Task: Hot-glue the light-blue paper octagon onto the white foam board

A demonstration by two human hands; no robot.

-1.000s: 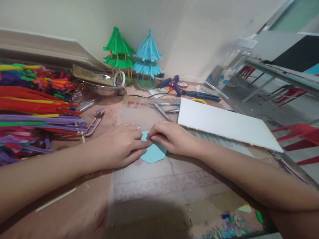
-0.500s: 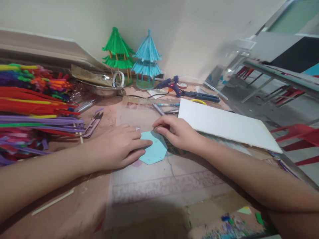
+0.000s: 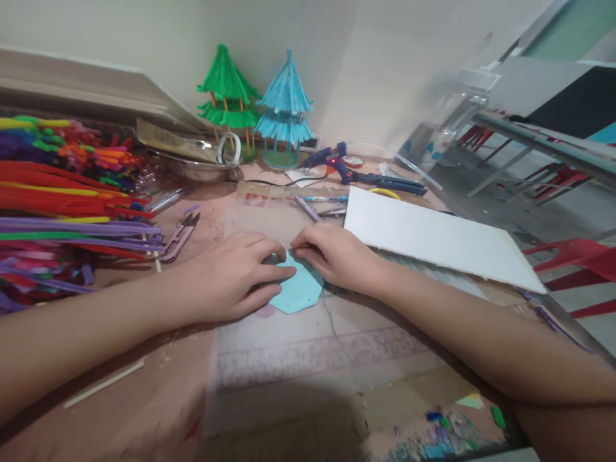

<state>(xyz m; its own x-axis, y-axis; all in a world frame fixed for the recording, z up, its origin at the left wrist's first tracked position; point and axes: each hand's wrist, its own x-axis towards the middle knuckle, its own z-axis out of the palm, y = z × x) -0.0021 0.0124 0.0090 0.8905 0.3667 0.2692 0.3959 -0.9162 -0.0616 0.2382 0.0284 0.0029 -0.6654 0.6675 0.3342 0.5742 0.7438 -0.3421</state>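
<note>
A: Your left forearm (image 3: 106,333) and right forearm (image 3: 447,327) angled inward over the worktop (image 3: 144,417). Your left hand (image 3: 231,276) lay palm down, fingers loosely spread, thumb and index on the pale blue card (image 3: 301,292), pressing rather than gripping.

B: And your right hand (image 3: 337,256) had thumb and forefinger drawn together at the card's far edge; whether you had hold of anything there, I couldn't tell.

A: Your card lay between your two hands, its left side partly beneath your left fingers.

B: One card, then. Past it you had one white board (image 3: 437,237) on your right, one pair of snips (image 3: 180,239) on your left.

A: Farther off, one glue gun (image 3: 330,157); behind it, two little towers: one green tower (image 3: 226,90), one blue tower (image 3: 286,96).
</note>
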